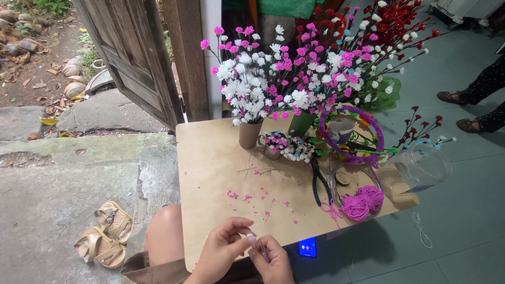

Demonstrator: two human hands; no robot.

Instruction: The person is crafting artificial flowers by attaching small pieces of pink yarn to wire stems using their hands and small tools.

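At the table's (210, 158) near edge, the left hand (221, 251) and right hand (273, 262) pinch a tiny white bud (251, 237) between closed fingertips; pliers (319, 181) lie farther right.

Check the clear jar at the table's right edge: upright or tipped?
Tipped. The clear jar lies on its side at the table's right edge, hanging partly over it, its mouth toward the yarn bowl.

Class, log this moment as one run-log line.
left hand: pinching small white bead-like piece | right hand: gripping thin wire stem | nearby: black-handled pliers, glass bowl of pink yarn balls, low plywood table
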